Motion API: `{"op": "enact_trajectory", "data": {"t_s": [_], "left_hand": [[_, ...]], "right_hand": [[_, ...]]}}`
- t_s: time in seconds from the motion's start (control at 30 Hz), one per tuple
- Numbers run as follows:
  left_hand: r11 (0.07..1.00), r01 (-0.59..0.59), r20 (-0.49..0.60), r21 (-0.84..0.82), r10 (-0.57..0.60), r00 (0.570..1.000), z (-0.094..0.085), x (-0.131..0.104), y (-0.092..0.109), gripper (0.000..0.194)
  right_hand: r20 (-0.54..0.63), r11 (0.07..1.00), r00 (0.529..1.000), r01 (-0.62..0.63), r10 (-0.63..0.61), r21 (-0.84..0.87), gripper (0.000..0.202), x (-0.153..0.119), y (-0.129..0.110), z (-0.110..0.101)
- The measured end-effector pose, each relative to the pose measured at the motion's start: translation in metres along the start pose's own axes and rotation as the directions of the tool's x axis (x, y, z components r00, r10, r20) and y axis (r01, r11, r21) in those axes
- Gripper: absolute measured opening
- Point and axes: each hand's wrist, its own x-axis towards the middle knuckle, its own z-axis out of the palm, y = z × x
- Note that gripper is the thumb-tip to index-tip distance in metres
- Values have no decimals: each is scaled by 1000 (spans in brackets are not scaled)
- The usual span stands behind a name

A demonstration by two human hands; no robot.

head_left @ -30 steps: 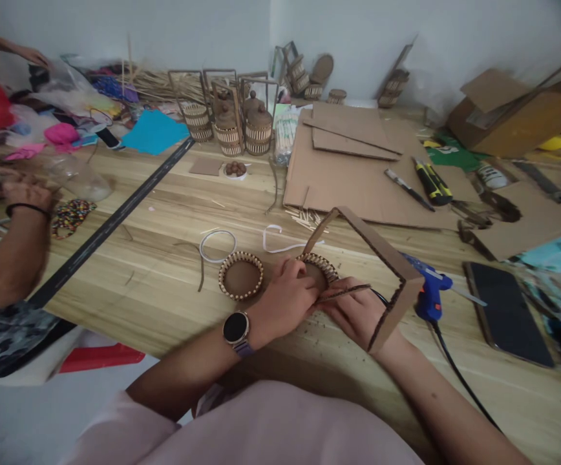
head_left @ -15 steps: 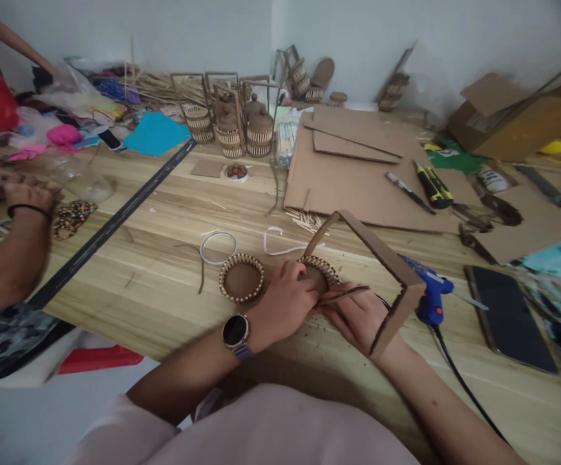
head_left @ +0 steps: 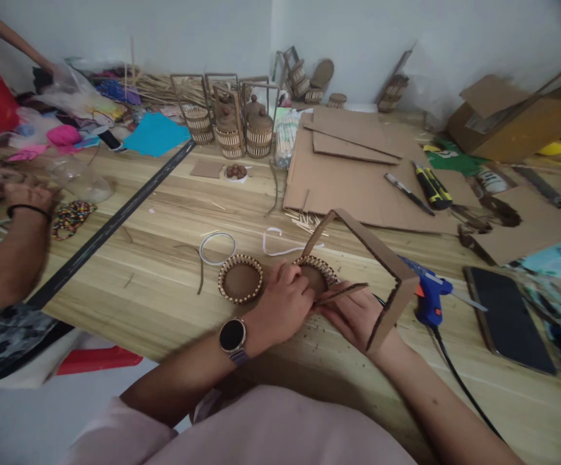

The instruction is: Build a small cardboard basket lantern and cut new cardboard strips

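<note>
My left hand (head_left: 287,298) is closed on the near left side of a small round basket (head_left: 317,274) with a cardboard base and a wall of short sticks. My right hand (head_left: 353,314) presses an end of a folded cardboard strip frame (head_left: 365,244) against the same basket's near right side. The bent frame rises over my right wrist, and the fingertips are partly hidden. A second round basket (head_left: 240,279) lies just left of my left hand. Behind it rests a white ring (head_left: 218,248). Right of the frame stands a blue glue gun (head_left: 430,300).
A phone (head_left: 508,318) lies at the right. Cardboard sheets (head_left: 348,187) bear a cutter (head_left: 433,184) and a pen-like knife (head_left: 409,192). Several handled baskets (head_left: 231,142) stand at the back near a bowl of brown balls (head_left: 236,172). Another person's hand (head_left: 28,197) is at the left.
The cardboard frame has shifted slightly left. Both hands keep their hold on the basket and strip, with only a tiny movement.
</note>
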Motion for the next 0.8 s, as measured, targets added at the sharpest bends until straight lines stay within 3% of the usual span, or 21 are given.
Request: {"op": "enact_trajectory", "data": {"t_s": [0.13, 0.37, 0.8], "left_hand": [[995, 63, 11, -74, -63, 998, -4, 2, 0, 20], [999, 27, -25, -43, -28, 999, -1, 1, 2, 18], [999, 0, 2, -45, 0, 1000, 3, 5, 4, 20]], "right_hand": [[5, 1000, 1000, -2, 2, 3, 23, 1, -1, -2], [48, 999, 998, -34, 34, -2, 23, -1, 0, 0], [61, 1000, 998, -11, 10, 18, 26, 1, 1, -3]]}}
